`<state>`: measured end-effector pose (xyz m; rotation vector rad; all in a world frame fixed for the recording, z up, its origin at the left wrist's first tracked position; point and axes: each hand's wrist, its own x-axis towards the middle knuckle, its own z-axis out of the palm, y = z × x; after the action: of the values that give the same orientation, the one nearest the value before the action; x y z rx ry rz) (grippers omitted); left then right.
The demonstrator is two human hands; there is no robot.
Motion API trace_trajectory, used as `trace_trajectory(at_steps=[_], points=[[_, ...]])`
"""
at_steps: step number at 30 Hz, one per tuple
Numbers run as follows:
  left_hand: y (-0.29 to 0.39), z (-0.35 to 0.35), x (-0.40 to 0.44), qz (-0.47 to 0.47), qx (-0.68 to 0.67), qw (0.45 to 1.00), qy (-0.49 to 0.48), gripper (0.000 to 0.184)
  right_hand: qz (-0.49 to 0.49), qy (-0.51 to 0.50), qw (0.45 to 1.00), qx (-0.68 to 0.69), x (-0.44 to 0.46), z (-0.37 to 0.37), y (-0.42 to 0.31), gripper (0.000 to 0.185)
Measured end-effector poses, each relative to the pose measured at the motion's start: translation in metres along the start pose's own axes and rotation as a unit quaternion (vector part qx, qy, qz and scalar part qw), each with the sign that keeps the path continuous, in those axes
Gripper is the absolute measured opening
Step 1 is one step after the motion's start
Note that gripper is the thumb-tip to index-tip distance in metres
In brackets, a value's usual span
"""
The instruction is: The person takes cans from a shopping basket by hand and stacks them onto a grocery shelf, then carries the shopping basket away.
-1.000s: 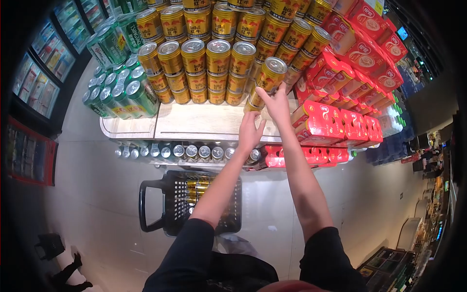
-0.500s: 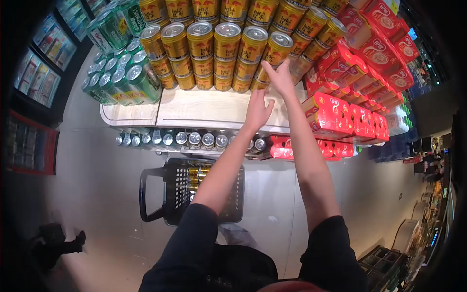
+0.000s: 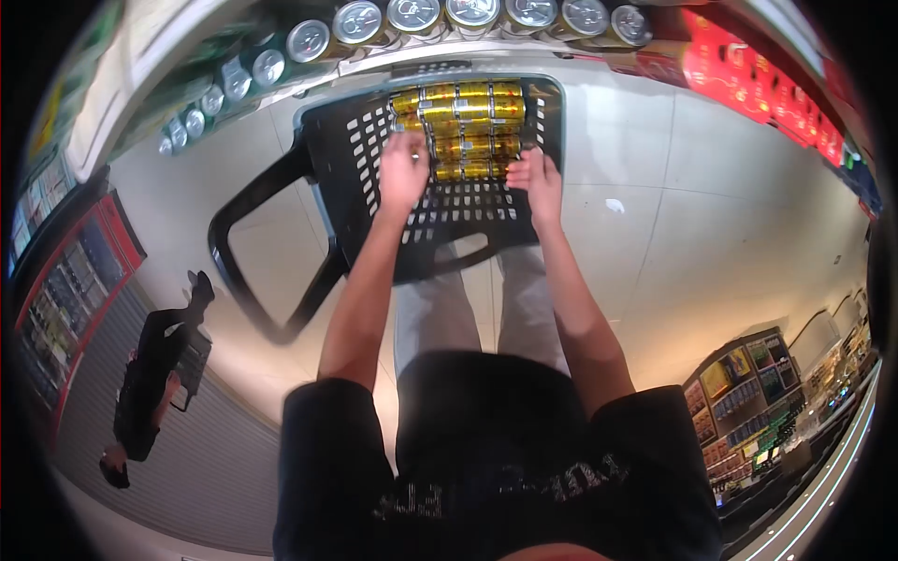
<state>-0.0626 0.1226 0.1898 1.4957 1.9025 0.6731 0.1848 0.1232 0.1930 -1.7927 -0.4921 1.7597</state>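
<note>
Several gold drink cans (image 3: 472, 110) lie on their sides in rows inside a black perforated shopping basket (image 3: 360, 201). My left hand (image 3: 402, 176) is over the left part of the basket, beside the ends of the can rows. Its fingers are loosely bent with a gap at the thumb, and no can shows in them. At the right end of the lower rows is my right hand (image 3: 541, 182), fingers apart and pointing inward. Whether its fingertips touch a can is hard to make out.
The basket's long handle (image 3: 229, 252) sticks out to the left. Above, a shelf edge carries upright cans (image 3: 472, 11), with red packs (image 3: 748, 79) at right. A person in dark clothes (image 3: 145, 383) holding a dark basket is at lower left. Pale tiled floor (image 3: 617, 243) surrounds the basket.
Both hands have left the stacked gold cans on the display and come down into the basket. The view has tilted down, and the display top is out of sight.
</note>
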Motion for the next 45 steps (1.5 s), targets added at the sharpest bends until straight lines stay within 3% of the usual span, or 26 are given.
trace_trajectory(at_steps=[2,5,6,8,9,12,15,18,22,24,26,30,32,33,34,38,40,42,45], points=[[-0.057,0.053,-0.009,-0.042,0.101,0.989,-0.102,0.023,0.087,0.032,0.996,0.018,0.056,0.011,0.075,0.057],[-0.122,0.114,0.015,0.015,0.216,0.971,-0.105,0.051,0.133,0.04,0.99,0.015,0.146,0.018,0.138,0.084],[-0.133,0.127,0.032,-0.004,0.225,0.965,-0.135,0.06,0.141,0.001,0.99,0.013,0.178,0.016,0.149,0.09],[-0.154,0.15,0.054,0.046,0.298,0.944,-0.133,0.078,0.12,0.055,0.99,0.055,0.211,0.035,0.142,0.103],[-0.154,0.157,0.063,-0.012,0.271,0.944,-0.189,0.085,0.125,0.063,0.989,0.046,0.229,0.04,0.144,0.106],[-0.172,0.183,0.064,0.041,0.291,0.933,-0.207,0.085,0.168,0.127,0.977,0.038,0.25,0.051,0.142,0.099],[-0.167,0.197,0.064,0.014,0.314,0.931,-0.185,0.082,0.138,0.154,0.974,0.089,0.265,0.058,0.158,0.1],[-0.164,0.201,0.071,-0.008,0.323,0.92,-0.221,0.079,0.147,0.297,0.933,0.139,0.264,0.082,0.154,0.101],[-0.159,0.195,0.07,-0.008,0.333,0.917,-0.221,0.076,0.165,0.296,0.93,0.14,0.258,0.089,0.148,0.096],[-0.15,0.187,0.058,-0.013,0.316,0.93,-0.188,0.079,0.179,0.291,0.931,0.129,0.239,0.09,0.134,0.077],[-0.128,0.17,0.041,-0.018,0.3,0.939,-0.168,0.08,0.083,0.3,0.936,0.163,0.221,0.088,0.148,0.078],[-0.06,0.118,-0.006,0.02,0.244,0.958,-0.15,0.082,-0.001,0.247,0.925,0.29,0.118,0.063,0.102,0.065],[-0.011,0.091,-0.029,0.011,0.264,0.953,-0.147,0.083,-0.001,0.245,0.918,0.313,0.067,0.049,0.086,0.072],[0.014,0.076,-0.039,0.018,0.271,0.952,-0.14,0.082,0.065,0.27,0.923,0.265,0.042,0.043,0.068,0.08],[0.036,0.062,-0.047,0.027,0.277,0.951,-0.132,0.081,0.073,0.285,0.924,0.246,0.012,0.039,0.04,0.085],[0.148,0.003,-0.065,0.067,0.251,0.963,-0.073,0.081,-0.05,0.256,0.937,0.231,-0.087,0.01,-0.077,0.072],[0.213,-0.023,-0.062,0.103,0.21,0.972,0.001,0.082,-0.149,0.224,0.936,0.226,-0.124,-0.007,-0.132,0.07],[0.275,-0.043,-0.046,0.129,0.148,0.979,0.057,0.082,-0.239,0.238,0.932,0.134,-0.163,-0.021,-0.198,0.069],[0.365,-0.064,-0.017,0.177,0.048,0.965,0.189,0.079,-0.381,0.222,0.896,0.057,-0.219,-0.038,-0.308,0.07]])
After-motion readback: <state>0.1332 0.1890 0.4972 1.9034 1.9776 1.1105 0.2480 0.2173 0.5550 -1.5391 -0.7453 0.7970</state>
